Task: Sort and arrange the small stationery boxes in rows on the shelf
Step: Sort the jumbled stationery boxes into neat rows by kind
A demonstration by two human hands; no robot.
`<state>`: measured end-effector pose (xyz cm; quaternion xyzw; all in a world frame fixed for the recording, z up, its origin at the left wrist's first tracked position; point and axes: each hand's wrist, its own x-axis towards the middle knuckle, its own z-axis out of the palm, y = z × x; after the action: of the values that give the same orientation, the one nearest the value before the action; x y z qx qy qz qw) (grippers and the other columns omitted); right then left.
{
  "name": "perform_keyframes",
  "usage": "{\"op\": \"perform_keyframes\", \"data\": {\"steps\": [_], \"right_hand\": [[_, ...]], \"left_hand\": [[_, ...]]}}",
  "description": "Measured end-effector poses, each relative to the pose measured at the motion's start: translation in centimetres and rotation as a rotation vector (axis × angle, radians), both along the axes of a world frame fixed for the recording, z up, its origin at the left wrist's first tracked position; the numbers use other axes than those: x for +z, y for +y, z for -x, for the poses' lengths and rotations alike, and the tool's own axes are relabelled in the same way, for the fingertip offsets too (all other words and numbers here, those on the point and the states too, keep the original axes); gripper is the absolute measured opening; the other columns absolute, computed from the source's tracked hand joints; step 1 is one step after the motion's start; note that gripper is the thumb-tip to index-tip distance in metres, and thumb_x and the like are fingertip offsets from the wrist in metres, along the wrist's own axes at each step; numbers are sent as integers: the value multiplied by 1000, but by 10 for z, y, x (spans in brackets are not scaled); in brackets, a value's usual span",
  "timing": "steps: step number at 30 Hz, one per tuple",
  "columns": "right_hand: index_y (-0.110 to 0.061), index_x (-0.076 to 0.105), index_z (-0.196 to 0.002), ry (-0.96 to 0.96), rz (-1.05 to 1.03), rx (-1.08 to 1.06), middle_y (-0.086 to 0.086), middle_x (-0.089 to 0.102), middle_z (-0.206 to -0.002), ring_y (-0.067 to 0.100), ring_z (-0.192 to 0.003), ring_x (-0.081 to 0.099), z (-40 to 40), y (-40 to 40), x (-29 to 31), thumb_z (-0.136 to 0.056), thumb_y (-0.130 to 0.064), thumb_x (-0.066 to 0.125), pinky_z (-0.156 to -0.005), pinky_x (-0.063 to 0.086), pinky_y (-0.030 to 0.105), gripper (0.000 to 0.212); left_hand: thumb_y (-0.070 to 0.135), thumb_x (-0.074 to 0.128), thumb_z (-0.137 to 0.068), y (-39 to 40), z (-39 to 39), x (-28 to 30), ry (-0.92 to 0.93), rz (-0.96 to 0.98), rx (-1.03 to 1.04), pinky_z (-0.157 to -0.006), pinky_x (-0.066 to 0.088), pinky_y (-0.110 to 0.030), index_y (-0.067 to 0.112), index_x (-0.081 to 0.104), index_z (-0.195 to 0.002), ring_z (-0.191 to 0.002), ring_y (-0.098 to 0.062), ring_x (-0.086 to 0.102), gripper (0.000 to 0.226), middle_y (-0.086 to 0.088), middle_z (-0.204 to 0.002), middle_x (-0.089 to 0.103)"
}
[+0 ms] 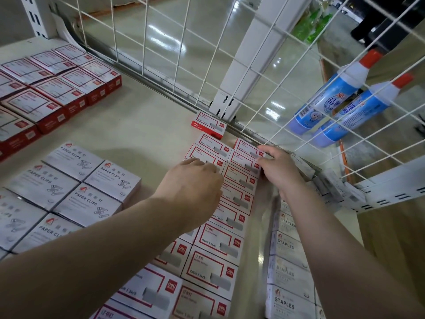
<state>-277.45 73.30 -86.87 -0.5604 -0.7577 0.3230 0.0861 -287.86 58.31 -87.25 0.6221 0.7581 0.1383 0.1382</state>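
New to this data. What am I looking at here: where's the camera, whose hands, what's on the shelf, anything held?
There is one picture, taken by a wide-angle camera worn on a person's head, looking forward and down. No robot: the two bare arms are the wearer's.

The surface is a pale shop shelf with a white wire grid along its back. On it lie groups of small boxes: red-and-white staple boxes in two rows up the middle, one stray staple box apart near the grid, grey paper clip boxes to the left, red boxes at far left, and grey boxes marked STAPLES on the right. Two blue bottles lie behind the grid.

The left hand and right hand rest on the far end of the staple rows, apparently nudging them straight. Neither lifts a box.
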Motion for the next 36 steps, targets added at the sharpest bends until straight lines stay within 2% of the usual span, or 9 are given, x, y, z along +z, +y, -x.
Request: {"op": "perform_keyframes", "data": {"steps": [9, 14, 19, 29, 32, 34, 36], "right_hand": [[-24, 42, -137, -100, -63, 101, 1, 49, -137, 20, -126, 45, 0, -3, 0, -98, -24, 42, -87, 39, 30, 39], [-23, 42, -136, -105, -56, 89, 0, 51, -133, 18, -120, 48, 1, -3, 0, -99, -23, 41, -63, 34, 16, 37], [-24, 42, -136, -98, -55, 83, 0, 51, -133, 18, -120, 48, 2, -3, -1, -98, -24, 42, -74, 35, 23, 37], [-25, 41, -138, -96, -57, 87, 0, 49, -136, 19, -123, 46, 2, -2, -1, -99, -22, 40, -80, 35, 26, 39], [-25, 38, -139, -101, -98, 82, 1, 47, -138, 21, -126, 45, 2, -2, -2, -97, -22, 44, -91, 41, 31, 43], [-25, 41, -137, -67, -181, 54, 4, 51, -134, 22, -120, 51, 3, -3, -4, -94, -22, 49, -94, 47, 37, 44], [-23, 46, -132, -6, -265, 44, 7, 56, -122, 21, -103, 59, 7, -3, -5, -92, -21, 53, -84, 53, 36, 41]], "left_hand": [[29, 40, -98, -2, 0, 0, -4, -20, -2, -106, 30, -25, 22, 46, -135, -125, -14, 42, 38, 6, -134, 48], [28, 42, -98, -1, 0, -2, -14, -30, -1, -105, 32, -25, 23, 47, -134, -123, -13, 43, 37, 7, -132, 49], [29, 42, -97, -2, 0, -4, -16, -40, -1, -104, 33, -25, 24, 47, -134, -123, -13, 43, 37, 8, -132, 50], [31, 42, -97, -3, 1, -4, -41, -36, -4, -103, 34, -25, 25, 46, -135, -122, -13, 43, 39, 9, -132, 49], [34, 38, -97, -6, 6, -2, -89, -33, -33, -105, 32, -23, 28, 46, -134, -126, -11, 41, 38, 12, -137, 46], [34, 34, -98, -9, 12, 0, -102, -42, -39, -107, 27, -22, 29, 45, -134, -129, -9, 37, 38, 14, -141, 41], [34, 32, -99, -11, 15, 1, -64, -59, -12, -110, 20, -22, 30, 37, -139, -135, -8, 29, 41, 14, -146, 35]]}}
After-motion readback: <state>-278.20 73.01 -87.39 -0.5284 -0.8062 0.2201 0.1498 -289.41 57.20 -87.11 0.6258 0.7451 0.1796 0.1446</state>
